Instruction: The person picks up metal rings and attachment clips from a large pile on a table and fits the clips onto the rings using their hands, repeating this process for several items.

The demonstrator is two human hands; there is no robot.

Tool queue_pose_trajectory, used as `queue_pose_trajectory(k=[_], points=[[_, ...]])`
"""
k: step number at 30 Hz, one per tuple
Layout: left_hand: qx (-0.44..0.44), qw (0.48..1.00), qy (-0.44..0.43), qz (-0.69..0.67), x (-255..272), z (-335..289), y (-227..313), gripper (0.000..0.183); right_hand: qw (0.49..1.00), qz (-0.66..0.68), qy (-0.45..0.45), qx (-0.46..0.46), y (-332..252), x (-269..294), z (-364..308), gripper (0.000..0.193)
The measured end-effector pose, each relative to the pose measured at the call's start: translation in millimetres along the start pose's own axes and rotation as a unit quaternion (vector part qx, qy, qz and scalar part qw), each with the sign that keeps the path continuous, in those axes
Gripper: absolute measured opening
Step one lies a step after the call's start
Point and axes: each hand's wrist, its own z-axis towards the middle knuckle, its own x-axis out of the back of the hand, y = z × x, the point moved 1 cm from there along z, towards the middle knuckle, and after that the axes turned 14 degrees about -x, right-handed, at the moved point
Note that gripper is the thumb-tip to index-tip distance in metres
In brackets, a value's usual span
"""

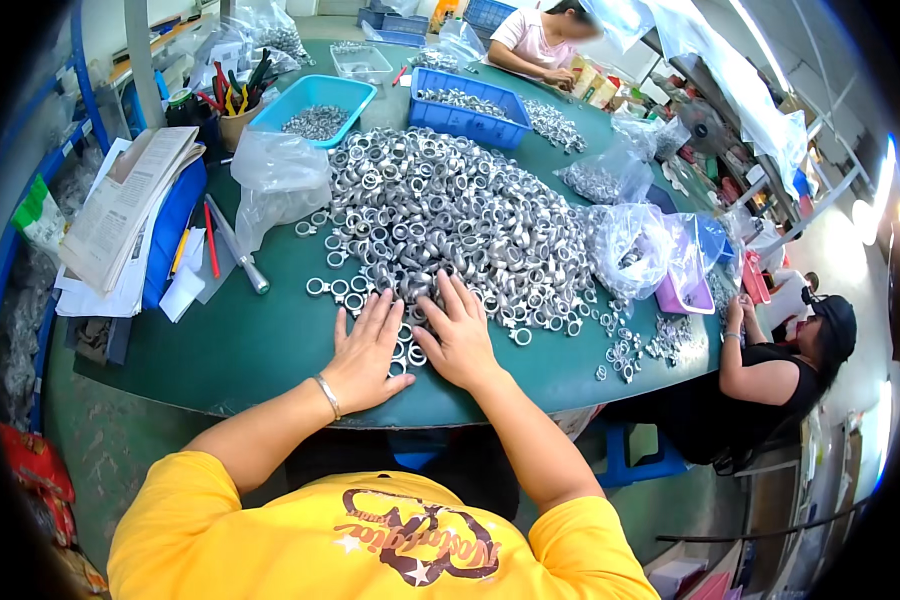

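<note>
A big heap of small silver metal rings (460, 210) covers the middle of the green table (270, 350); many have a small tab. At the heap's near edge, my left hand (367, 352) lies palm down with its fingers stretched toward the rings. A bracelet circles that wrist. Beside it my right hand (457, 332) also rests flat, its spread fingertips touching the front of the heap. Several rings show in the gap between my two hands. Nothing is gripped in either hand, as far as shows; the palms are hidden.
A turquoise tray (362, 92) and a blue basket (470, 130) with small metal parts stand behind the heap. At left are a plastic bag (282, 180), papers (120, 210) and a tool cup (238, 125). Two people work at the far side and right; a pink bin (686, 292) stands right.
</note>
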Motion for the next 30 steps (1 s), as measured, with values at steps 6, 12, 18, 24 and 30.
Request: queue_pose_trajectory(k=[6, 12, 18, 24, 30], points=[[0.002, 0.999, -0.035, -0.028, -2, -15, 15, 0.096, 0.980, -0.128, 0.062, -0.139, 46, 14, -1, 0.048], [-0.020, 0.999, 0.003, -0.033, -9, -37, 41, 0.091, 0.992, -0.097, -0.022, -0.078, 32, 24, -34, 0.044], [-0.022, 0.994, 0.099, 0.033, -16, -42, 48, 0.071, 0.994, 0.032, -0.073, 0.081, 5, 26, -34, 0.033], [0.002, 0.980, 0.186, 0.073, -11, -47, 48, 0.050, 0.977, 0.122, 0.172, 0.042, 50, 29, 40, 0.018], [-0.016, 0.975, 0.196, 0.105, -19, -33, 57, 0.045, 0.945, -0.091, 0.290, -0.123, 141, 35, 102, 0.010]])
